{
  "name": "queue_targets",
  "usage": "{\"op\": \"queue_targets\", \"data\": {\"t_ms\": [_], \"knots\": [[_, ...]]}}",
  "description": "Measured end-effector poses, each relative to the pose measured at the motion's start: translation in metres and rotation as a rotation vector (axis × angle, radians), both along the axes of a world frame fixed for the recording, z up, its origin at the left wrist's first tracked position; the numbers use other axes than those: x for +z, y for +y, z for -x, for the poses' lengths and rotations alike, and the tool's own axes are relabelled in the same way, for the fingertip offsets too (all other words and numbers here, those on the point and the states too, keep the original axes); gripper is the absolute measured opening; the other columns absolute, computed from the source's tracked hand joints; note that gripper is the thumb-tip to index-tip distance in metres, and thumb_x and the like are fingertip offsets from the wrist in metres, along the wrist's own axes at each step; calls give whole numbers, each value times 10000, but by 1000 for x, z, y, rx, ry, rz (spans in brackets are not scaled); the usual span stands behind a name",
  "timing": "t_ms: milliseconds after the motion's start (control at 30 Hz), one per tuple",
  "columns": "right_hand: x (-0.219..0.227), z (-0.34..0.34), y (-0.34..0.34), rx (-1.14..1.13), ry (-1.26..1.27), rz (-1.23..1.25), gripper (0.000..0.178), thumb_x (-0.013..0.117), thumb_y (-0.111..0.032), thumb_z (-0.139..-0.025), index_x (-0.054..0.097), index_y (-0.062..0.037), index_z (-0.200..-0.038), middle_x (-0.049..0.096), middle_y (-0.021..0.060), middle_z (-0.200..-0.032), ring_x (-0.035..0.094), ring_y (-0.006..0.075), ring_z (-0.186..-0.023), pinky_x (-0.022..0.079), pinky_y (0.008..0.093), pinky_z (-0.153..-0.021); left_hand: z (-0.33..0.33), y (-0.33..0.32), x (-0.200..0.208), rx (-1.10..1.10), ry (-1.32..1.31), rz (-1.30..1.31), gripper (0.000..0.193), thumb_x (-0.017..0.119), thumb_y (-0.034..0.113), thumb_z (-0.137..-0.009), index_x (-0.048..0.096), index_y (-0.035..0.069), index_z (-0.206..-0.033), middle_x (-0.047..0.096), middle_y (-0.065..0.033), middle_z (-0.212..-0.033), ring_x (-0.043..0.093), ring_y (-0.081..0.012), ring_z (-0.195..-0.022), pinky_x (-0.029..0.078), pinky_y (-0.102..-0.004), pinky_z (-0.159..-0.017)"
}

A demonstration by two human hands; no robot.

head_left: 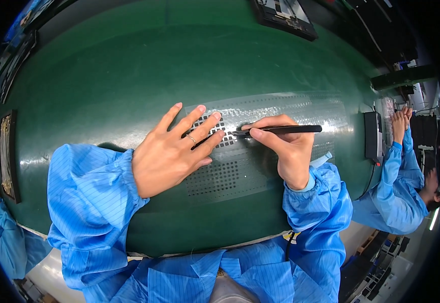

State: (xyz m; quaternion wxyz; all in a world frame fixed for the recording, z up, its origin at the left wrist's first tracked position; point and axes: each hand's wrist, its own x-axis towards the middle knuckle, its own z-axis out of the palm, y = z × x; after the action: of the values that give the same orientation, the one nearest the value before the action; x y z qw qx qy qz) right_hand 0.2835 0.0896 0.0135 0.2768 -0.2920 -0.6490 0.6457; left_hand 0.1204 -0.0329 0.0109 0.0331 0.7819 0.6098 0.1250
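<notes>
A clear plastic sheet (280, 107) lies on the green mat, carrying rows of small black squares (228, 140) and a patch of smaller black dots (215, 177). My left hand (172, 154) rests palm down with spread fingers over the sheet's left part, hiding some of the squares; a ring is on one finger. Pinched in my right hand (286, 144) are black tweezers (293, 130), held nearly level. Their tips point left and reach the black squares beside my left index finger. Whether a piece is between the tips is too small to tell.
The green mat (103, 70) covers the table. A dark framed panel (286, 16) lies at the far edge, and a dark tray (8, 156) at the left. A black box (373, 136) with a cable stands at the right. Co-workers in blue (397, 197) sit on both sides.
</notes>
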Motion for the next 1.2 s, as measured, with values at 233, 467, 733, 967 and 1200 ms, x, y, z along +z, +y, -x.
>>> {"op": "queue_targets", "data": {"t_ms": [233, 467, 733, 967, 1200], "knots": [[1, 0, 1, 6, 8, -9, 60, 585, 21, -692, 587, 39, -749, 585, 69, -726, 541, 99, -652, 423, 194, -599, -1, 1, 2, 0, -7, 7, 481, 626, 194, -653, 478, 81, -1096, 370, -89, -1221, 339, -269, -1133, 287, -455, -913], [9, -2, 8, -27, 113, 195, 70, 578, 49, -673, 572, 46, -742, 589, 98, -715, 562, 140, -672, 429, 223, -633, 0, 2, 2, 11, 15, -7, 478, 625, 218, -655, 481, 70, -1086, 375, -87, -1218, 346, -269, -1127, 286, -454, -912], [49, -12, 76, -90, 288, -17, 66, 529, -4, -693, 544, 41, -740, 558, 112, -713, 575, 259, -714, 429, 358, -735, 14, 8, 5, -21, -31, -70, 419, 603, 235, -685, 500, 46, -1045, 441, -105, -1151, 402, -283, -1077, 288, -443, -913], [52, 17, 174, -152, 328, -69, 134, 566, -59, -692, 561, 39, -783, 596, 150, -753, 591, 232, -712, 432, 302, -756, 50, 61, 1, 256, -81, -125, 413, 517, 266, -768, 448, 44, -1110, 425, -138, -1164, 382, -292, -1095, 283, -408, -923], [4, 72, 218, -339, 197, 29, 150, 569, -132, -688, 570, -49, -813, 609, 81, -799, 565, 193, -824, 300, 286, -849, 74, 138, -17, 516, -162, -66, 627, 458, 415, -783, 285, 4, -1223, 374, -206, -1196, 324, -306, -1140, 191, -414, -967]]}}
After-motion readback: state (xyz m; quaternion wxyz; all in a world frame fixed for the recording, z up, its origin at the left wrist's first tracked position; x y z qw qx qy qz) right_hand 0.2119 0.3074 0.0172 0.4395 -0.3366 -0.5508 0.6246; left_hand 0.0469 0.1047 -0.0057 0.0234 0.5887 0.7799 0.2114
